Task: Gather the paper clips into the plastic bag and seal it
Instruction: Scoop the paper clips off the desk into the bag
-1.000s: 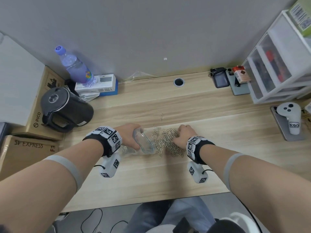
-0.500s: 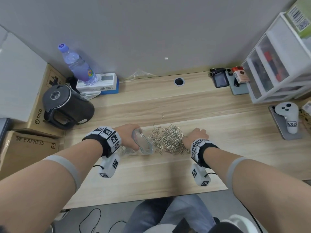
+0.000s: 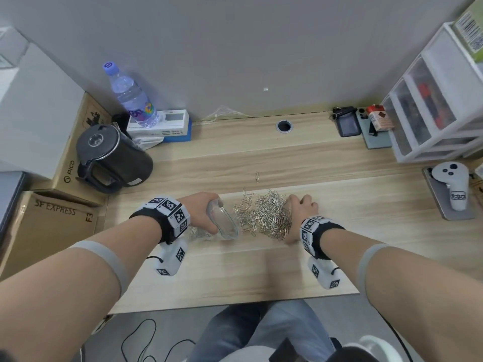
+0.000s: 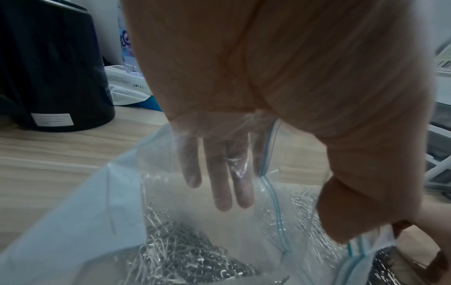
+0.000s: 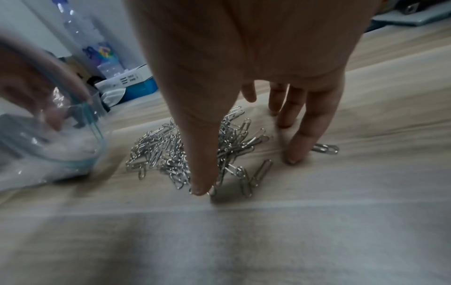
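A clear zip plastic bag (image 3: 222, 220) lies on its side on the wooden desk (image 3: 235, 270), mouth facing right. My left hand (image 3: 201, 210) holds the mouth open, with fingers (image 4: 219, 173) inside the bag and the thumb (image 4: 354, 202) on the blue zip rim. Several paper clips (image 4: 183, 256) lie inside. A loose pile of silver paper clips (image 3: 264, 215) sits just right of the mouth. My right hand (image 3: 300, 207) rests at the pile's right edge, with straight fingers (image 5: 300, 135) on the desk and the thumb (image 5: 202, 173) across the pile. One stray clip (image 3: 257, 176) lies farther back.
A black kettle (image 3: 112, 158) and a water bottle (image 3: 130, 97) stand at the back left, beside cardboard boxes (image 3: 52, 220). White drawers (image 3: 439, 100) and a white controller (image 3: 452, 186) are at the right. The desk's front edge (image 3: 235, 301) is near my wrists.
My right hand came off the top of the pile, swung out to the right and now lies with spread fingers against the pile's right edge. The left hand and bag stayed put.
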Tool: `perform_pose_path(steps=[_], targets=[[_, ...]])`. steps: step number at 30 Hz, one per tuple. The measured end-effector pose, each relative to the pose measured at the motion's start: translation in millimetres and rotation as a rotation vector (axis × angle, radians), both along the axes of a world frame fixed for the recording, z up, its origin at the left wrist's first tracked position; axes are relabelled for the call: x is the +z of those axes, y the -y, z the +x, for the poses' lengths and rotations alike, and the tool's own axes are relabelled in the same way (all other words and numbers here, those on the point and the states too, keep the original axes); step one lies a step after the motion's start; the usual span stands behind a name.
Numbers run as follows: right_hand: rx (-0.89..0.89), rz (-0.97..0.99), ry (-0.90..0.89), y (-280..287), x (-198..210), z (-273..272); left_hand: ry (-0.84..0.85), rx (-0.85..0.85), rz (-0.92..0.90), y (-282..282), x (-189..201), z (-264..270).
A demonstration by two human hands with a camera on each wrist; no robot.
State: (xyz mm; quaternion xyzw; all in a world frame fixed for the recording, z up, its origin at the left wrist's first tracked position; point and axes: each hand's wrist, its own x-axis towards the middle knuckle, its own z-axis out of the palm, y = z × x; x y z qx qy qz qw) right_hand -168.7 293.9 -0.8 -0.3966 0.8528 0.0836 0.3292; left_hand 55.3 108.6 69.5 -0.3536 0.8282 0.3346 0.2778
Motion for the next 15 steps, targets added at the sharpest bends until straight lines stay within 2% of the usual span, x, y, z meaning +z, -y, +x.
perform_pose_path(steps=[5, 15], targets=[[0.092, -0.038, 0.035, 5.3, -11.2, 14.9, -0.029, 0.021, 0.016, -5.0, -1.3, 3.8], [-0.016, -0.182, 0.150, 23.8, -16.6, 22.1, -0.077, 0.072, 0.028, -10.1, -10.7, 9.2]])
